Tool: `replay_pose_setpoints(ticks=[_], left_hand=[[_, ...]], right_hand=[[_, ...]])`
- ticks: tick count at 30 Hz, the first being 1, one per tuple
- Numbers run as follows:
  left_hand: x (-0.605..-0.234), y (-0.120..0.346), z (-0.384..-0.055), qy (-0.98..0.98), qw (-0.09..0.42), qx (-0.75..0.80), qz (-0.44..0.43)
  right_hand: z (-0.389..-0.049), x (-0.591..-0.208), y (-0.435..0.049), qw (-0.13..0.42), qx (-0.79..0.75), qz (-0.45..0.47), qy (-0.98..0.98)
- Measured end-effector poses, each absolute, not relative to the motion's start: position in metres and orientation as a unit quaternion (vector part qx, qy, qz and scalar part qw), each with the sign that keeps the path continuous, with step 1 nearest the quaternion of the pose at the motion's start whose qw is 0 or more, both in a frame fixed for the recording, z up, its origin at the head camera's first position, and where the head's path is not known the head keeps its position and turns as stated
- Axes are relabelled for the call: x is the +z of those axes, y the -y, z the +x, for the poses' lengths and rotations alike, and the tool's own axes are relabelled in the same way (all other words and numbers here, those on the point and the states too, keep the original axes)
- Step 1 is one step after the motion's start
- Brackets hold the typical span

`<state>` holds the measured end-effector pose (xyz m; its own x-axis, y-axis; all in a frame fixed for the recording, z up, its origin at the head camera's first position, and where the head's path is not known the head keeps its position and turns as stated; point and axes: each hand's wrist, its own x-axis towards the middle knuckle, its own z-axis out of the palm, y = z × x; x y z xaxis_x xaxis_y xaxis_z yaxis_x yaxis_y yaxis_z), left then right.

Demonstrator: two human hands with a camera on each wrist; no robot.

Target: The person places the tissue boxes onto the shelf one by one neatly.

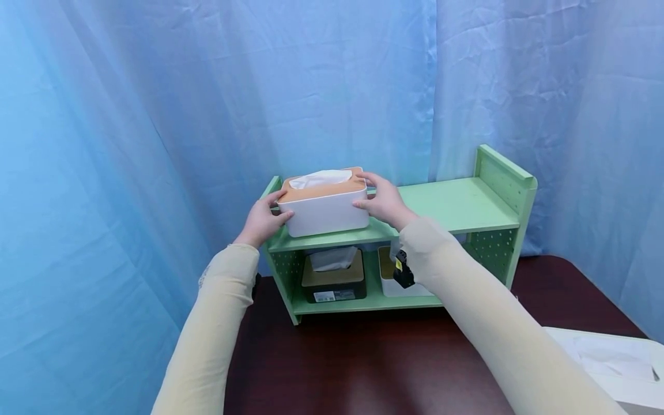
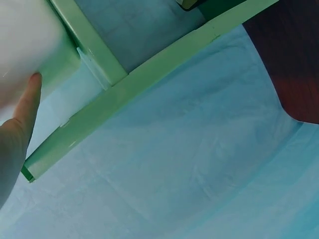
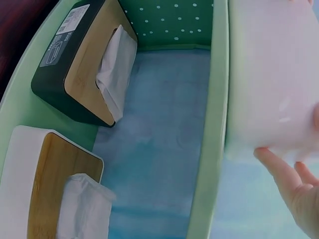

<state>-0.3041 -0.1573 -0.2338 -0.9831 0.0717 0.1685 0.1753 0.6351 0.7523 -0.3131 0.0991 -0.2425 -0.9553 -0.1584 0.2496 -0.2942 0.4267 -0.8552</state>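
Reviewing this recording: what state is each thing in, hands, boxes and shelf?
Orange-topped tissue box: closed, tissue showing, held
Left hand: gripping that box's left end
Right hand: gripping its right end
Dark tissue box: closed, tissue showing
Wood-topped tissue box: closed, tissue showing
White tissue box: tissue showing, partly hidden
Shelf: standing upright

No readable wording; toward ten o'clock in the right wrist view, only blurred print on the label [image 3: 73,19] of a dark tissue box [image 3: 87,69].
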Motion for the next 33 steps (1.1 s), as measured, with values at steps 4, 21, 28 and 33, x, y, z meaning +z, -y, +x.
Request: replay_pose_setpoints(ticks=[4,21,28,33], left_hand=[[-0.236,0.152,-0.305,0.906,0.083,-0.413,-0.052],[-0.247,0.147,-0.299,0.879,0.135,-0.457,-0.022],[-0.259,0.145,-0.289,0.861,0.141,-0.487,-0.031],[-0.268,0.146,-0.279,0.846,0.14,-0.513,-0.041]], right_hand=[[-0.313,-0.246,-0.095,0.097,0.508,0.11,0.849],[-0.304,-0.254,-0.098,0.108,0.52,0.114,0.84],[-0.295,-0.267,-0.109,0.086,0.517,0.126,0.842],[-0.288,-0.278,-0.123,0.068,0.519,0.145,0.84]])
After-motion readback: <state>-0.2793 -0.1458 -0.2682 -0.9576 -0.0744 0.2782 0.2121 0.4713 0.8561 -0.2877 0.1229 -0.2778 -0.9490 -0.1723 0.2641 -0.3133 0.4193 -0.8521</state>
